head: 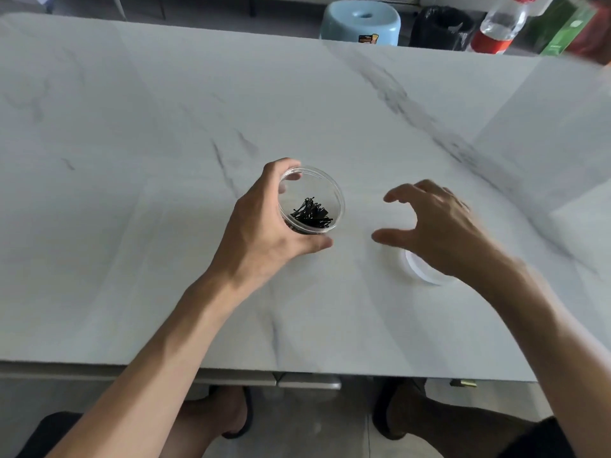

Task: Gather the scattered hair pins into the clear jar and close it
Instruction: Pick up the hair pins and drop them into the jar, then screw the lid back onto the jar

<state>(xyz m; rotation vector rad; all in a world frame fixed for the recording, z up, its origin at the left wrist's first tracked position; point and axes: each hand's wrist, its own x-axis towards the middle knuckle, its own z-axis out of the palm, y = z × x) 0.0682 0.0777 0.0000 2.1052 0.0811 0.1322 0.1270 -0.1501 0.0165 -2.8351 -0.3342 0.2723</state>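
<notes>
The clear jar (325, 190) stands upright and uncovered near the middle of the white marble table (165, 127). A pile of black hair pins (310, 213) lies at its bottom. My left hand (264, 233) wraps around the jar's left side, fingers over the far rim and thumb on the near side. My right hand (436, 226) hovers to the right of the jar, fingers spread and curled, holding nothing. Partly under that hand lies the clear round lid (420, 271) flat on the table. I see no loose pins on the tabletop.
Beyond the table's far edge stand a light blue stool (360, 23) and a black bin (441, 26). A plastic bottle with a red label (499, 28) and a green box (562, 31) sit at the far right corner.
</notes>
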